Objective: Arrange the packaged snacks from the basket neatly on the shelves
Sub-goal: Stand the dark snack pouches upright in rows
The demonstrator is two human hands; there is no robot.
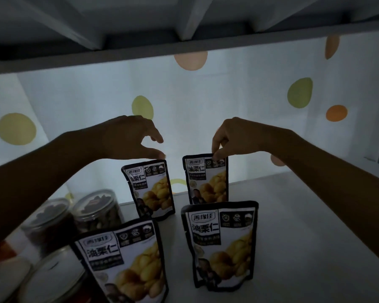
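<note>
**On the white shelf: squaring up the back row**

At the back of the shelf (293, 215), pinching the top seam of the back-right pouch (207, 182) with the right hand (234, 136): thumb and forefinger pressed together on the seam, the other fingers (216, 147) curled close by. Over the back-left pouch (150, 189), holding the left hand (127, 136) with thumb and forefinger spread in a wide C, gripping nothing. Thumb possibly brushing the top edge, hard to tell in this dim light.

To do the step well:
- Steer from the top seam only, with a light pinch, so as not to crease the pouch or lift the base off the shelf.
- Turn to bring the printed face square to the front, level with the neighbour and straight behind the front-right pouch (221, 243).
- Release slowly, checking for a steady stand.
- Then lower the spread left hand to straighten the back-left pouch.
- Keep both forearms high over the front-left pouch (123, 263) and its partner to avoid toppling either.

Standing on end, all four: long axis vertical, seam up, base down, printed faces toward the camera. Back-right close to plumb. Back-left tilted, top leaning leftward. Beside the pouches at left, clear lidded jars (96, 208).
</note>
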